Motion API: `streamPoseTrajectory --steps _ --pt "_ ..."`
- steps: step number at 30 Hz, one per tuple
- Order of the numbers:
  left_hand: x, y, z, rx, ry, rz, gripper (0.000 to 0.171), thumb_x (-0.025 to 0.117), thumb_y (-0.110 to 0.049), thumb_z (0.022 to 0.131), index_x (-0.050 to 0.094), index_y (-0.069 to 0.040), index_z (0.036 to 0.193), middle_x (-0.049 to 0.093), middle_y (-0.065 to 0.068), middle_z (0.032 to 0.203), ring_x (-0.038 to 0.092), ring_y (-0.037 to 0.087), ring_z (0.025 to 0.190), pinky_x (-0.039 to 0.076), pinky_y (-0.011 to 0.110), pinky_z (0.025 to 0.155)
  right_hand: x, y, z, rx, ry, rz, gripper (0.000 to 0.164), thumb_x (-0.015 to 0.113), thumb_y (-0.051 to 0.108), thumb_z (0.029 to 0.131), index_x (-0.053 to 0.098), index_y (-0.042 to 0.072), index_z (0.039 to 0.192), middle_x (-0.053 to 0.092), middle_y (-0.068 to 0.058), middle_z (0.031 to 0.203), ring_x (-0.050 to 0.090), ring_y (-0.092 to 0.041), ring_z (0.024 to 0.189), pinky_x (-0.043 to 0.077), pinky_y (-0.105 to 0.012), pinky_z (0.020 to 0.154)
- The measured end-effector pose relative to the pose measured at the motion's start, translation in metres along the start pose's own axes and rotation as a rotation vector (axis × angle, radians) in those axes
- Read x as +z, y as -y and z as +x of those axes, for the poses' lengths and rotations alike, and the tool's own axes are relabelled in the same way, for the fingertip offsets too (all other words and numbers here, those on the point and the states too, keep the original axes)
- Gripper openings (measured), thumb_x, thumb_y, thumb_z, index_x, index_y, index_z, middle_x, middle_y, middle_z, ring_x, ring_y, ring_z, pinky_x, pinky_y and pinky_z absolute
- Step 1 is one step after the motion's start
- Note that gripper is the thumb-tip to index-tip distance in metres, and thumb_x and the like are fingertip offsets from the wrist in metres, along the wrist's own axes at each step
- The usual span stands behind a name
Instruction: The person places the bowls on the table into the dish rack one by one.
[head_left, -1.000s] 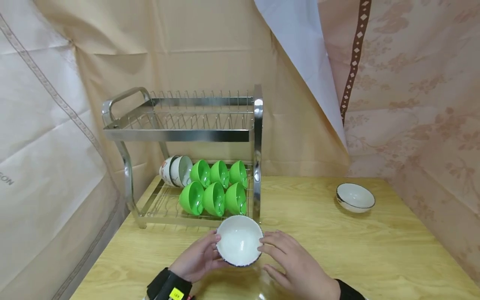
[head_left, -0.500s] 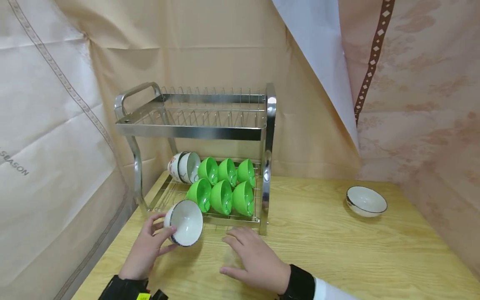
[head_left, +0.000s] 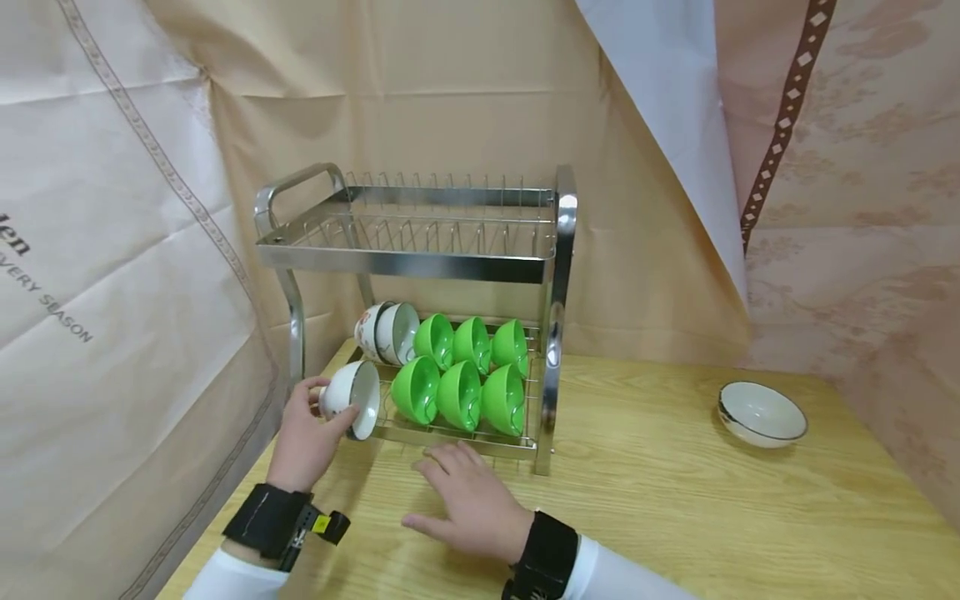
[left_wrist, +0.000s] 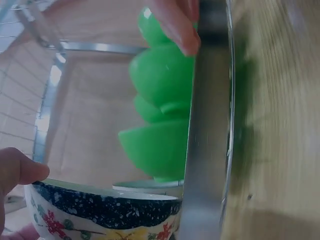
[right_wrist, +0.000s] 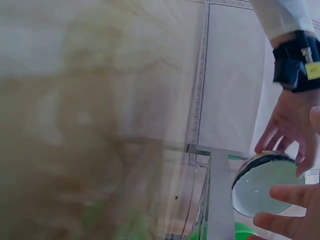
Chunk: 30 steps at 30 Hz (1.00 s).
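Observation:
A white bowl [head_left: 367, 402] with a dark speckled rim and a flower pattern is tipped on its side at the front left of the dish rack's lower tier. My left hand [head_left: 303, 437] grips it, thumb at the rim and fingers behind. In the left wrist view the bowl [left_wrist: 107, 212] lies close to the rack's front rail [left_wrist: 206, 150]. Whether it rests on the wires is unclear. My right hand [head_left: 476, 504] is over the table in front of the rack, fingers extended and holding nothing. Several green bowls [head_left: 415, 390] lean in two rows beside the held bowl.
Two white bowls [head_left: 397, 333] lean at the back left of the lower tier. The metal dish rack [head_left: 405, 263] has an upper tier of wire slots. Another white bowl [head_left: 761, 414] stands upright on the wooden table [head_left: 675, 517] at the right. Cloth [head_left: 480, 92] hangs behind.
My left hand has carried the bowl left and forward to the rack, tilting it onto its side. My right hand has come off the bowl and moved left. The view has shifted.

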<state>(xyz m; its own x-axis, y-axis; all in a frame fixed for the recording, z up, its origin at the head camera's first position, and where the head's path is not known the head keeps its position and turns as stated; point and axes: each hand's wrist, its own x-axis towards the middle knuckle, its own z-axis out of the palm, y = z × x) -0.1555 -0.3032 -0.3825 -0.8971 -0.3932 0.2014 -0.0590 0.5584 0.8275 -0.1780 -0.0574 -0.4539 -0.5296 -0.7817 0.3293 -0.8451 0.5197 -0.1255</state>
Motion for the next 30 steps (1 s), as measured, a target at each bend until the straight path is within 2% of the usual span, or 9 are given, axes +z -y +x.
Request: streamPoseTrajectory --steps 5,10,16,21,30 --pt "0.012 -0.003 0.02 0.047 -0.024 0.146 0.065 0.072 -0.029 0.089 0.04 -0.004 0.141 0.044 0.03 0.128 0.05 0.04 0.109 0.051 0.051 0.08 -0.001 -0.001 0.005 0.014 -0.006 -0.009 0.08 0.028 0.075 0.094 0.045 0.017 0.146 0.044 -0.01 0.15 0.037 -0.027 0.14 0.024 -0.048 0.118" --pt "0.031 0.0 0.035 0.095 -0.018 0.227 0.062 0.073 -0.028 0.086 0.046 -0.004 0.136 0.048 0.029 0.122 0.054 0.041 0.102 0.052 0.048 0.074 -0.002 0.0 0.006 -0.002 -0.014 -0.027 0.08 0.028 0.075 0.094 0.046 0.017 0.145 0.043 -0.007 0.151 0.037 -0.026 0.14 0.024 -0.049 0.118" --pt "0.049 0.006 0.045 0.096 0.019 0.299 0.062 0.073 -0.032 0.088 0.045 -0.008 0.138 0.045 0.029 0.13 0.051 0.042 0.111 0.051 0.057 0.085 -0.003 0.0 0.007 -0.02 -0.028 -0.039 0.078 0.028 0.074 0.095 0.048 0.016 0.143 0.044 -0.007 0.15 0.038 -0.026 0.14 0.023 -0.05 0.118" --pt "0.053 0.008 0.05 0.081 0.024 0.306 0.062 0.071 -0.034 0.088 0.044 -0.01 0.139 0.044 0.029 0.131 0.05 0.043 0.114 0.051 0.059 0.086 -0.005 -0.002 0.009 -0.028 -0.03 -0.033 0.076 0.028 0.074 0.095 0.049 0.018 0.142 0.046 -0.007 0.149 0.037 -0.025 0.14 0.022 -0.051 0.118" --pt "0.053 0.014 0.063 0.067 0.047 0.269 0.061 0.067 -0.032 0.091 0.042 -0.007 0.141 0.05 0.032 0.128 0.057 0.041 0.106 0.052 0.054 0.083 -0.009 -0.006 0.009 -0.019 -0.015 -0.007 0.074 0.029 0.073 0.095 0.048 0.02 0.143 0.044 -0.006 0.15 0.037 -0.025 0.141 0.022 -0.051 0.118"
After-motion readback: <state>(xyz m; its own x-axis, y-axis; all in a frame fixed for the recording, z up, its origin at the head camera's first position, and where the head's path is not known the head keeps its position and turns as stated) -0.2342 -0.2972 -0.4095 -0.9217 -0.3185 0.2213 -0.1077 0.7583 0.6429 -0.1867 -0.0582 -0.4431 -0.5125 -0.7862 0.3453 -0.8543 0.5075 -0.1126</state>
